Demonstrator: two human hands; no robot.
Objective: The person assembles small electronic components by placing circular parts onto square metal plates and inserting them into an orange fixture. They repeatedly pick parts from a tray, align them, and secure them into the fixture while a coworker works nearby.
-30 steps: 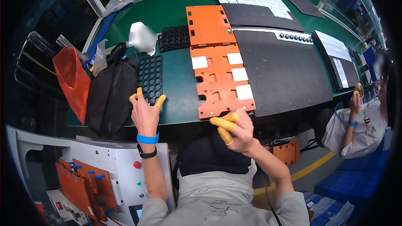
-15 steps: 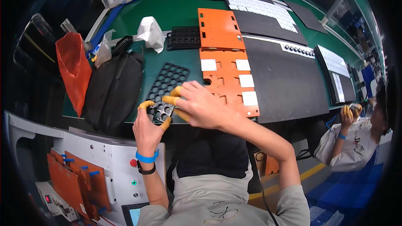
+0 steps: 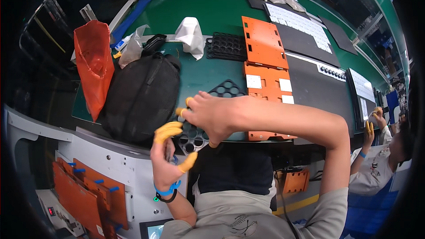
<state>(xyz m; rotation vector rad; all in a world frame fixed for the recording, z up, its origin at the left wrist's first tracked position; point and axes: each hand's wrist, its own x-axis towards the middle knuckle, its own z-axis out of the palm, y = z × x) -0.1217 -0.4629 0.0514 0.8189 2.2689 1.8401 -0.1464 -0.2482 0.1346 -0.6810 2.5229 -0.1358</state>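
A black tray with rows of round holes (image 3: 228, 89) lies at the near edge of the green table, partly covered by my right arm and hand. My right hand (image 3: 212, 117) is over it, fingers spread, with yellow finger cots on the tips. A silver-grey plate with round holes (image 3: 195, 144) shows at the tray's near end. Left of that end is my left hand (image 3: 166, 159), also in yellow finger cots. Its thumb stands away from the forefinger, while the other fingers curl around a small greyish thing, too hidden to name.
A black bag (image 3: 141, 102) and an orange-red sack (image 3: 94, 68) stand at the left. An orange hinged fixture (image 3: 265, 42) lies right of the tray, beside dark boards (image 3: 316, 93). Black trays (image 3: 226, 46) are stacked behind. At the right, a co-worker (image 3: 374, 166) handles something.
My left hand has come off the tray's near end, down and to the left. My right hand stays above the tray, its forearm now reaching farther across. The view has shifted left.
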